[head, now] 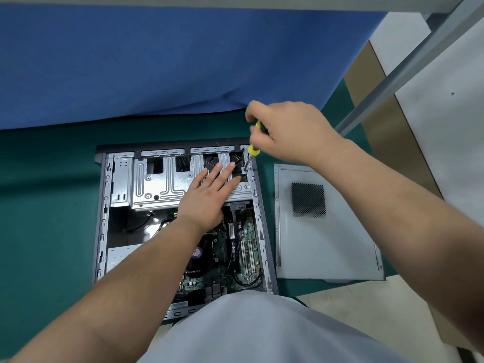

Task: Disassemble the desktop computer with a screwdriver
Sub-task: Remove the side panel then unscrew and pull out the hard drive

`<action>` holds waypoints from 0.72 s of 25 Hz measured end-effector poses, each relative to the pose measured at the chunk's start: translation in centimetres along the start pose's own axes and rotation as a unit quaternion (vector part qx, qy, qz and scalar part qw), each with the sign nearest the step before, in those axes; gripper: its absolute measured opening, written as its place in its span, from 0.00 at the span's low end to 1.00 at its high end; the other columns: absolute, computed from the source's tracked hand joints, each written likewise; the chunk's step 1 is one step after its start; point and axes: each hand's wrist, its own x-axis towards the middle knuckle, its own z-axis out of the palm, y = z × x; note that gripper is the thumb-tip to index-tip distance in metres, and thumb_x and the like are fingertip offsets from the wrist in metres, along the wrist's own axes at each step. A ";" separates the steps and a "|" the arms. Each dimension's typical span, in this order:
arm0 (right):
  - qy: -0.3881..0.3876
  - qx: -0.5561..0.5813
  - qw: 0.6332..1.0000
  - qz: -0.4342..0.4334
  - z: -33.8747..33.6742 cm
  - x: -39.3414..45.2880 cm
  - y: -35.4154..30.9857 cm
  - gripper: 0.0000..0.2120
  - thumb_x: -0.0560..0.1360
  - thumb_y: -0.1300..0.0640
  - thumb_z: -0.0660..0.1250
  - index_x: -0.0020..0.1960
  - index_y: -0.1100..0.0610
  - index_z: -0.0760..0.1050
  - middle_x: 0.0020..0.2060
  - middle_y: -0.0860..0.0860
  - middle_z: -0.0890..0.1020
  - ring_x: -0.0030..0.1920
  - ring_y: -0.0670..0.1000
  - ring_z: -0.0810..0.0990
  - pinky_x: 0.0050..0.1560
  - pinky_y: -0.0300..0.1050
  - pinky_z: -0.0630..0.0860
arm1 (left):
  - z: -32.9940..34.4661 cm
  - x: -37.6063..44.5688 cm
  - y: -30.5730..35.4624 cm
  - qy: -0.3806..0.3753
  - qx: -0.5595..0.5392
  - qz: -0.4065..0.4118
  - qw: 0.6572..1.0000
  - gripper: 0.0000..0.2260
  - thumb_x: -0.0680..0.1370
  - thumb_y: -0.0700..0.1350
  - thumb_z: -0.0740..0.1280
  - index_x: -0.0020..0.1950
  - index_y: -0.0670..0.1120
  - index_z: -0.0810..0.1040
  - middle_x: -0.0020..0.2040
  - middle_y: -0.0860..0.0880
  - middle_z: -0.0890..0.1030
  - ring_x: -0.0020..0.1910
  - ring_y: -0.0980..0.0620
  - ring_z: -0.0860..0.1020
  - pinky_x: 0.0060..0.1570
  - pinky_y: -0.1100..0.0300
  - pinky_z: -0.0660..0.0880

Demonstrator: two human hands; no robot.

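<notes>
Grey cloth of the person's shirt (248,334) fills the bottom centre of the frame, with both forearms reaching up from it. At mid-frame the desktop computer (180,218) lies on its side with its cover off, circuit board and cables exposed in its lower half. Flat on the silver drive cage (157,182) rests the left hand (207,195), fingers straight and spread, probably to steady the case against the turning force. Just above it, the right hand (285,129) is clenched around the yellow handle of the screwdriver (252,150), whose tip sits on a screw (245,170) at the cage's upper right corner; holding it nearly upright likely keeps the bit seated. To the right of the case lies the removed side panel (327,226), set apart so it stays out of the way. Everything sits on a green worktop (47,205), with a blue cloth (157,61) across the upper frame. Pale flooring and a metal frame leg (408,66) show at the right edge.
</notes>
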 end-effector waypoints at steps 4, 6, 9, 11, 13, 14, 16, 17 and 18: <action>-0.007 -0.018 0.999 0.046 -0.3 0.2 0.2 0.20 0.79 0.35 0.53 0.56 0.50 0.68 0.33 0.50 0.72 0.38 0.60 0.74 0.32 0.45 0.62 | 0.1 0.0 0.1 0.005 0.000 0.000 1.000 0.42 0.73 0.41 0.66 0.83 0.55 0.49 0.84 0.51 0.39 0.83 0.47 0.43 0.81 0.46 0.44; -0.011 -0.027 0.999 0.029 -0.4 0.2 0.2 0.18 0.81 0.38 0.52 0.54 0.51 0.69 0.32 0.50 0.71 0.37 0.60 0.74 0.33 0.47 0.67 | 0.2 0.0 0.1 0.009 0.000 0.001 1.000 0.42 0.73 0.41 0.67 0.83 0.55 0.50 0.84 0.51 0.39 0.83 0.47 0.43 0.81 0.46 0.44; -0.060 0.064 0.996 -0.030 -0.7 0.0 0.1 0.17 0.76 0.42 0.56 0.59 0.49 0.70 0.47 0.48 0.78 0.48 0.56 0.77 0.41 0.50 0.72 | 0.2 0.0 0.0 0.014 0.002 0.001 1.000 0.42 0.72 0.41 0.67 0.83 0.54 0.51 0.84 0.50 0.40 0.83 0.47 0.44 0.81 0.46 0.45; -0.037 0.007 0.999 0.035 -0.7 0.1 -0.3 0.22 0.78 0.33 0.51 0.57 0.48 0.71 0.41 0.49 0.77 0.43 0.58 0.76 0.38 0.48 0.68 | 0.2 -0.1 0.1 0.011 0.004 0.000 1.000 0.43 0.72 0.41 0.67 0.83 0.55 0.50 0.84 0.50 0.40 0.83 0.47 0.43 0.81 0.46 0.44; -0.009 -0.038 0.998 0.050 -0.6 0.2 -0.5 0.22 0.80 0.34 0.50 0.53 0.50 0.71 0.35 0.49 0.71 0.39 0.60 0.75 0.35 0.48 0.68 | 0.2 -0.1 0.1 0.009 0.005 -0.001 1.000 0.43 0.72 0.41 0.67 0.83 0.55 0.50 0.84 0.51 0.39 0.83 0.47 0.43 0.81 0.46 0.44; -0.019 -0.012 1.000 0.019 -0.6 0.2 -0.5 0.17 0.80 0.40 0.54 0.54 0.51 0.71 0.38 0.49 0.71 0.42 0.60 0.75 0.37 0.49 0.71 | 0.2 -0.1 0.1 0.010 0.005 0.000 1.000 0.43 0.72 0.41 0.67 0.83 0.55 0.50 0.84 0.51 0.39 0.83 0.47 0.43 0.81 0.46 0.44; -0.054 0.068 0.996 -0.036 -0.9 0.0 -0.3 0.15 0.75 0.48 0.59 0.59 0.53 0.70 0.47 0.49 0.71 0.47 0.57 0.74 0.41 0.51 0.74 | 0.3 0.0 0.1 0.011 0.003 -0.001 1.000 0.43 0.72 0.41 0.67 0.82 0.55 0.49 0.84 0.51 0.39 0.83 0.47 0.43 0.81 0.46 0.43; -0.063 0.087 0.994 -0.025 -0.8 0.0 -0.2 0.17 0.74 0.47 0.60 0.61 0.52 0.68 0.50 0.50 0.71 0.46 0.57 0.74 0.41 0.51 0.74 | 0.3 0.0 0.1 0.010 0.004 -0.002 1.000 0.42 0.73 0.41 0.67 0.82 0.55 0.49 0.84 0.51 0.39 0.83 0.48 0.43 0.81 0.46 0.43; -0.059 0.085 0.995 0.004 -0.7 0.0 -0.2 0.18 0.77 0.44 0.59 0.62 0.52 0.68 0.51 0.51 0.72 0.44 0.58 0.75 0.41 0.52 0.75 | 0.3 0.0 0.1 0.009 0.005 -0.003 1.000 0.42 0.73 0.41 0.67 0.83 0.55 0.49 0.84 0.51 0.39 0.83 0.48 0.43 0.81 0.46 0.43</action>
